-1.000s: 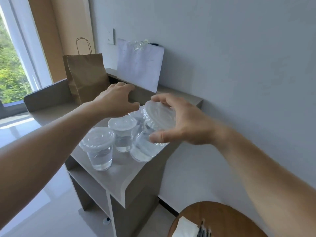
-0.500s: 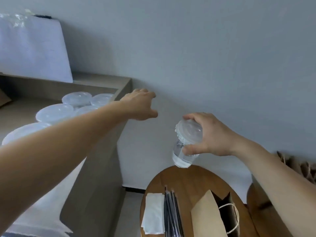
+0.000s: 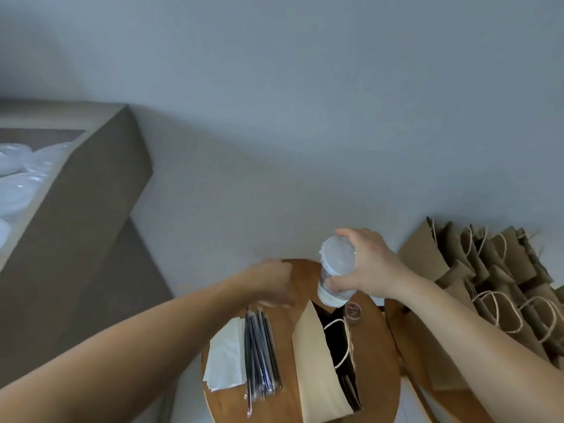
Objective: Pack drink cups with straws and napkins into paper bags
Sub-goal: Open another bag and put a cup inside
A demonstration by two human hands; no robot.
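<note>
Since the carry from the shelf (image 3: 91,193) has ended, the round table (image 3: 381,346) holds the open paper bag (image 3: 311,367) ready. The right hand (image 3: 372,267) grips the lidded cup (image 3: 335,270) at the bag's twelve o'clock. The left hand (image 3: 271,285), blurred and its grasp unclear, is above the straws (image 3: 259,355).

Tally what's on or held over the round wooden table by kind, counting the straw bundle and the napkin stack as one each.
lidded cup, held in the right hand: 1
open paper bag: 1
straw bundle: 1
napkin stack: 1
small round object beside the bag: 1
Total: 5
</note>
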